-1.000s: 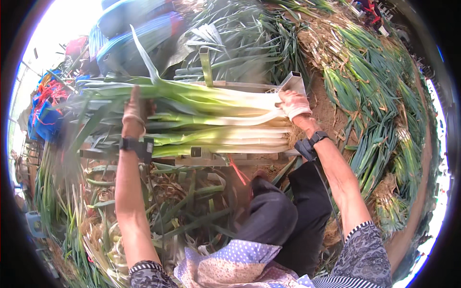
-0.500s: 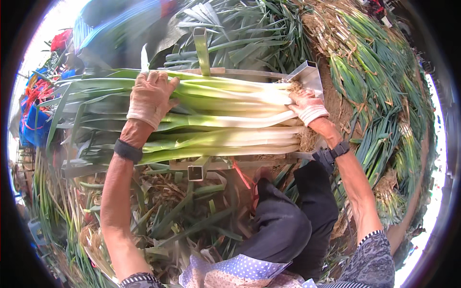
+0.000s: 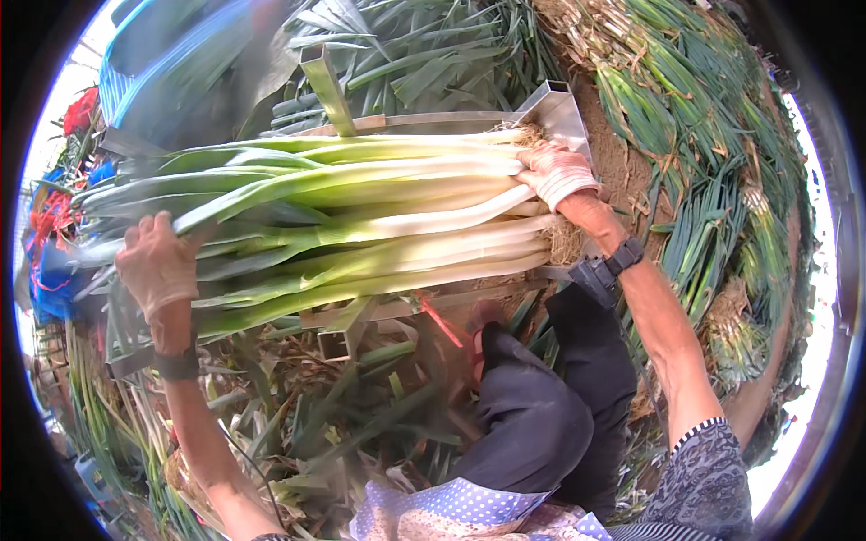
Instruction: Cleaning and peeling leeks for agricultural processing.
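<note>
Our leeks (image 3: pixel 406 221) lie across the metal frame (image 3: pixel 566 122), likely to stay together; our right hand (image 3: pixel 557 171) bends its fingers over the right-side ends, our left hand (image 3: pixel 161 266) curls leftward; we cannot tell either's grip.

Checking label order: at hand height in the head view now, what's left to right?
Blue plastic → left hand → pale leek shafts → right hand → brown soil → heaped leeks.

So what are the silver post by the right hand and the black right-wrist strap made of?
Silver post: metal, likely steel or aluminium, smooth, bare; greyish shine, hollow end.
Right-wrist strap: probably woven fabric, matte; dark, little gloss, though rubber is possible.
</note>
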The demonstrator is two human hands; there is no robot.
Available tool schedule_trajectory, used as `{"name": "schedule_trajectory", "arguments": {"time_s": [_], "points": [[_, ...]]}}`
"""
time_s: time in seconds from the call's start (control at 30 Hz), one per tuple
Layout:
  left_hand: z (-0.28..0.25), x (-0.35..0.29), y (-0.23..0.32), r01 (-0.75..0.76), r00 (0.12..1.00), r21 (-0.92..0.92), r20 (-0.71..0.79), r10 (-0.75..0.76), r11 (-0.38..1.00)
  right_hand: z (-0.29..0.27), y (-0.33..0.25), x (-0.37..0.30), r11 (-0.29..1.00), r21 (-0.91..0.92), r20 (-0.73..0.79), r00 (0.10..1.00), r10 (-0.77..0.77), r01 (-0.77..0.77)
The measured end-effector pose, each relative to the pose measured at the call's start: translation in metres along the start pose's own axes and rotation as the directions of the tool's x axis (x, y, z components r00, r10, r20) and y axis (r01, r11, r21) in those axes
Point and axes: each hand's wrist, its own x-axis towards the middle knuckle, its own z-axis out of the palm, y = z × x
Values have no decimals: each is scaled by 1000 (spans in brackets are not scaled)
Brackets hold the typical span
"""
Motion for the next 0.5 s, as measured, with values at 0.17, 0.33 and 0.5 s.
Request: {"name": "schedule_trajectory", "arguments": {"time_s": [0.17,0.33,0.5], "points": [[28,-7,-14,-178,960,-192,-249,128,965,-13,-7,21,980,3,268,944,191,-199],[21,3,-4,-361,930,-204,-153,334,910,0,5,15,988,6,81,985,151,-152],[10,22,-11,-473,879,-230,-188,438,851,-20,-49,29,966,201,-25,985,172,-164]]}}
